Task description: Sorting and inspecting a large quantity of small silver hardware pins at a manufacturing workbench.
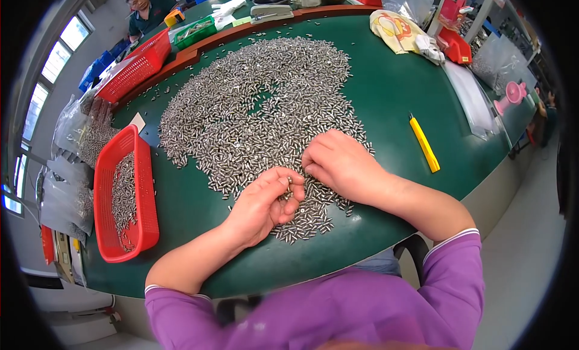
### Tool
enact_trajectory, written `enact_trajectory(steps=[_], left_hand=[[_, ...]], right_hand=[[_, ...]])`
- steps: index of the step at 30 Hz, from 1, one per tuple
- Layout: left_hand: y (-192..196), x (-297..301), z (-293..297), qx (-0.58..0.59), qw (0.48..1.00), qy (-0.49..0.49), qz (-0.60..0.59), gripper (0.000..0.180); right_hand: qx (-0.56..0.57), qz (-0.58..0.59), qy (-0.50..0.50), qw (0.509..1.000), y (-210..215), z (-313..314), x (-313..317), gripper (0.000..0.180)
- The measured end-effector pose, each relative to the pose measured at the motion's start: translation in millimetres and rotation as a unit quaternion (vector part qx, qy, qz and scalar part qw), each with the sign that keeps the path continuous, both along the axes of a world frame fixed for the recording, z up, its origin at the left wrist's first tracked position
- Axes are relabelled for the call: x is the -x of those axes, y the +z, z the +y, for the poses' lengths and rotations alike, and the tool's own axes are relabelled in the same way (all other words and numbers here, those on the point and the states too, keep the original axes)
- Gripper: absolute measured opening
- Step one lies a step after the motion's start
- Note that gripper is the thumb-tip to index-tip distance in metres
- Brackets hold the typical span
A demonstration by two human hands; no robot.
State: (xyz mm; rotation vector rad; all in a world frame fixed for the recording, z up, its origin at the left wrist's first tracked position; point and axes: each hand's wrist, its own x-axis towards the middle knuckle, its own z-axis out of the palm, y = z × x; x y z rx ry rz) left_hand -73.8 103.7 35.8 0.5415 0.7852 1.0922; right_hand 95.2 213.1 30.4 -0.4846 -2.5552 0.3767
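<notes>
While the left hand (260, 206) pinches one small metal pin (289, 182) above the green desk (398, 96), the right hand (339, 163), fingers curled, rests on the spread pile of pins (253, 102), its grip unclear.

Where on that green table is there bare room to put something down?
Bare green lies between the pile of metal pins and the yellow knife, and between the red basket and the left hand. The middle, around both hands, is crowded with pins.
</notes>
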Motion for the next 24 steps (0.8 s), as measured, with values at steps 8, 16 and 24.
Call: enact_trajectory(steps=[8,16,24], left_hand=[[1.3,-3.8,-1.2,-0.025,0.999,0.002,0.039,0.016],[-1.2,0.0,0.0,-0.007,1.000,0.006,0.007,0.011],[2.9,-0.4,0.3,0.002,1.000,0.000,-0.008,0.014]], right_hand=[[0.295,0.141,0.131,0.936,11.4,-10.7,3.4,0.006],[0.053,-0.032,0.024,0.998,3.2,2.1,-8.9,0.022],[0.015,-0.020,0.007,1.000,-3.4,-0.7,-1.0,0.011]])
